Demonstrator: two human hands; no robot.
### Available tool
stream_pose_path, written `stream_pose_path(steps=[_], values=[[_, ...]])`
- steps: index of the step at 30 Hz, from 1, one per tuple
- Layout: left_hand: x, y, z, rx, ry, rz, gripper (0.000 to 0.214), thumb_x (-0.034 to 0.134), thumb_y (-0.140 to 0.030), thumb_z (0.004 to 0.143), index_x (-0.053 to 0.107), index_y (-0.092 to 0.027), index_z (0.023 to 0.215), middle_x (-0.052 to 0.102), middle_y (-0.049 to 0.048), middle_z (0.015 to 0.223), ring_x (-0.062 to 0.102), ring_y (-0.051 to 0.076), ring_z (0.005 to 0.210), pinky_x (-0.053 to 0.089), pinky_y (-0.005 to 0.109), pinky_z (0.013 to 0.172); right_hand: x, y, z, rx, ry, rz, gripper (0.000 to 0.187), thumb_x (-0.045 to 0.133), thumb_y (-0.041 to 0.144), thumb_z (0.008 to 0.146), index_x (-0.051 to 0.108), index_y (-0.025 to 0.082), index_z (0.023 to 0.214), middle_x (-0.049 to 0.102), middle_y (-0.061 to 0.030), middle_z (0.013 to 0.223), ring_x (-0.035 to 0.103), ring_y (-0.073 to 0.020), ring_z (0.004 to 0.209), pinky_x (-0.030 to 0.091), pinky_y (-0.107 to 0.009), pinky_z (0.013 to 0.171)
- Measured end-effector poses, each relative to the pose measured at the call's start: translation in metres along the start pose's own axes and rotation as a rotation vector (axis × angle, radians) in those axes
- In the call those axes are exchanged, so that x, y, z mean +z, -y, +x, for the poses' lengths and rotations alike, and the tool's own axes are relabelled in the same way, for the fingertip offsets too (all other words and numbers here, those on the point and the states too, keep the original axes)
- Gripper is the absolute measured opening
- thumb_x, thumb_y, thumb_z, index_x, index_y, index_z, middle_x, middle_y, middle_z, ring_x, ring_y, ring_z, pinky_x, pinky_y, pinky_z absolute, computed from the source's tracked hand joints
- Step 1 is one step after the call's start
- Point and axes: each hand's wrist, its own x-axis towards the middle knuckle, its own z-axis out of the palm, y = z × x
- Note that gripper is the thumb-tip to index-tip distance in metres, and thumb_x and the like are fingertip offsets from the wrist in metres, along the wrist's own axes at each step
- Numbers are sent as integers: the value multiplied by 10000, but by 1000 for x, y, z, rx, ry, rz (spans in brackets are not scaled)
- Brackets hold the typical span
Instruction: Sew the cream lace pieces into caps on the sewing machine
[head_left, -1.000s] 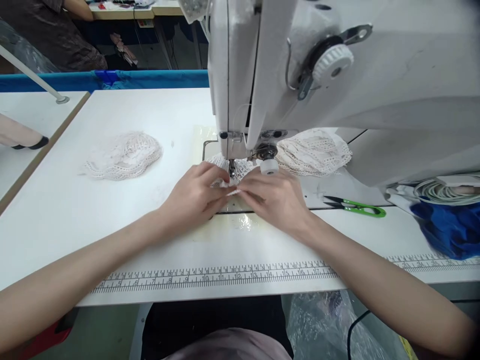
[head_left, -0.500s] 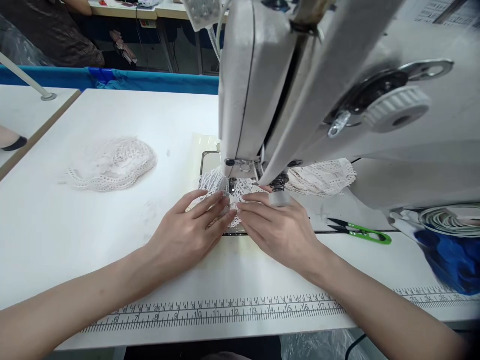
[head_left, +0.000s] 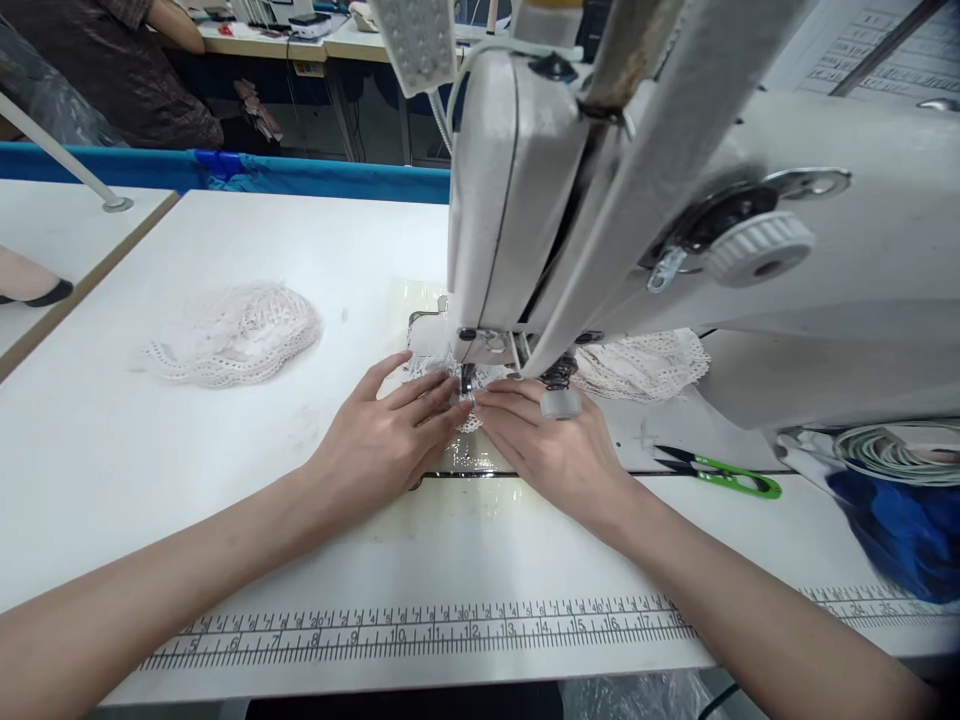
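White lace trim lies under the presser foot of a sewing machine, mostly covered by my fingers. My left hand rests flat on the lace left of the foot, fingers stretched and thumb spread. On the right side, my right hand presses the lace with its fingers extended close together, tips near the foot. Neither hand pinches the lace as far as I can see. The fingertips of both hands come close to each other just in front of the needle area, which the foot partly hides.
A heap of white lace lies on the table's left; more lace sits behind the right hand. Green thread snips lie at right, near blue cloth. A ruler strip runs along the front edge. A person is beyond.
The lace has slid away from me under the presser foot, so less of it shows in front. Both hands have moved slightly forward with it. The camera view has tilted up a little.
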Motion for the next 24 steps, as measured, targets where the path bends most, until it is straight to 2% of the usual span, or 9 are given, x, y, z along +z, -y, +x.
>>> stream_pose_path(steps=[3, 7, 11, 18, 24], values=[[1, -1, 1, 1, -6, 51, 304, 484, -208, 978, 612, -219, 1254, 696, 56, 1199, 641, 220, 1155, 384, 500, 1099, 1, 0, 0, -14, -4, -38, 180, 574, 136, 916, 741, 201, 932, 764, -35, 881, 671, -185, 907, 508, -371, 932], [-4, -11, -3, 26, -34, 100, 284, 530, -231, 961, 628, -173, 1221, 694, 75, 1203, 633, 231, 1164, 344, 478, 1141, -5, 5, -2, -34, 10, -66, 206, 551, 215, 951, 739, 145, 994, 765, -63, 836, 680, -203, 880, 513, -389, 945], [-9, -20, -9, 46, 5, 130, 292, 515, -213, 967, 614, -132, 1229, 695, 92, 1193, 638, 225, 1158, 344, 459, 1138, -10, 10, -5, -75, 25, -101, 229, 532, 222, 965, 734, 129, 1020, 771, -68, 859, 690, -203, 831, 512, -397, 972], [-8, -16, -8, 62, -18, 129, 283, 536, -220, 961, 626, -117, 1208, 706, 108, 1163, 666, 223, 1110, 371, 481, 1109, -6, 8, -7, -81, -11, -126, 232, 551, 249, 961, 748, 127, 965, 773, -50, 896, 688, -184, 812, 489, -397, 1013], [-6, -12, -7, 41, -21, 93, 282, 548, -224, 951, 643, -126, 1199, 714, 97, 1150, 668, 232, 1103, 329, 489, 1160, -6, 8, -5, -63, 30, -154, 261, 507, 248, 981, 743, 137, 997, 771, -51, 924, 683, -184, 898, 482, -388, 1018]])
